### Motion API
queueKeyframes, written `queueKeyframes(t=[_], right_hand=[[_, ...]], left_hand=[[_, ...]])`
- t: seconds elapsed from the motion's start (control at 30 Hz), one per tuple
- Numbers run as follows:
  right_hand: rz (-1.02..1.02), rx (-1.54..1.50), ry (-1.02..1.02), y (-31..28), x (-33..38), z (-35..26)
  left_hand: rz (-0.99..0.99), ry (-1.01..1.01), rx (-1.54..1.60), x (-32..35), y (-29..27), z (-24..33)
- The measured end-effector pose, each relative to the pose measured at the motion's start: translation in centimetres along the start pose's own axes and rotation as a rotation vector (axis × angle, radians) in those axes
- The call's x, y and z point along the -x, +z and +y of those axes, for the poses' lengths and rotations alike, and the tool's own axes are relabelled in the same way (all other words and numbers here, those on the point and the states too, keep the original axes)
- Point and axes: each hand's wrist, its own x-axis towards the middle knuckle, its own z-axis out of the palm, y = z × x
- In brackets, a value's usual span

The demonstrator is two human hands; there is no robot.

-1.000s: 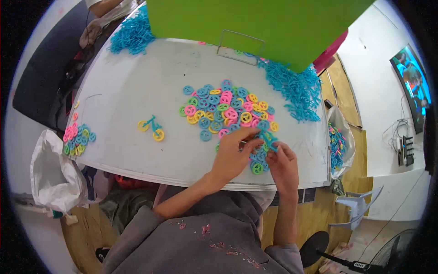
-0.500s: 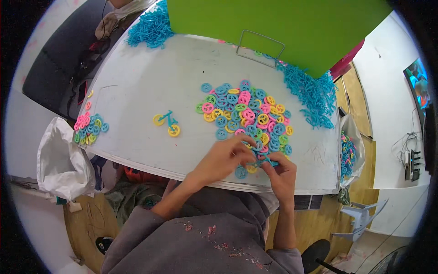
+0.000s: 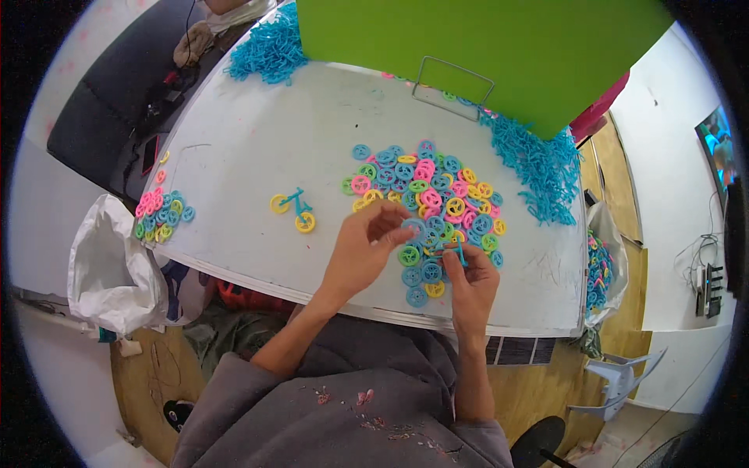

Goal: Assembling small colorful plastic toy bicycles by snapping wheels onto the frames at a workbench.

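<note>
In my right hand (image 3: 474,287), thumb and fingers pinch a thin blue toy bicycle frame (image 3: 461,254) above the near edge of a pile of small wheels (image 3: 427,182). The pile mixes blue, pink, yellow and green. My left hand (image 3: 360,246) is just left of it, thumb and fingertips closed on a blue toy wheel (image 3: 414,228) that faces the frame. The two pieces look apart. Farther left on the white table (image 3: 234,156) lies an assembled toy bicycle (image 3: 295,209) with a blue frame and two yellow wheels.
Blue frames form heaps at the back left (image 3: 269,48) and back right (image 3: 538,168), beside a green box (image 3: 468,47). A smaller wheel group (image 3: 165,214) sits at the left edge. White bags hang at the left (image 3: 109,265) and right (image 3: 616,257) sides.
My hands have drawn apart and moved slightly away from the table's near edge. A blue wheel now shows at my left fingertips, and the frame in my right hand has turned more upright.
</note>
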Motion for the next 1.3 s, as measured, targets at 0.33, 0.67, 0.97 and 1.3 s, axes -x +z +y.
queueKeyframes(t=[0.33,0.67,0.97,1.3], right_hand=[[0.018,0.065,-0.037,0.5,0.3,0.3],[-0.014,0.097,0.036,1.3,0.6,0.5],[0.017,0.431,-0.195,1.4,0.5,-0.3],[-0.140,0.720,-0.563,-0.2,-0.8,-1.1]], left_hand=[[-0.187,-0.144,0.300,1.1,0.9,-0.1],[-0.001,-0.043,0.125,1.7,1.9,-1.3],[-0.032,0.009,0.031,1.8,0.8,0.8],[-0.027,-0.083,0.189,2.3,1.4,0.3]])
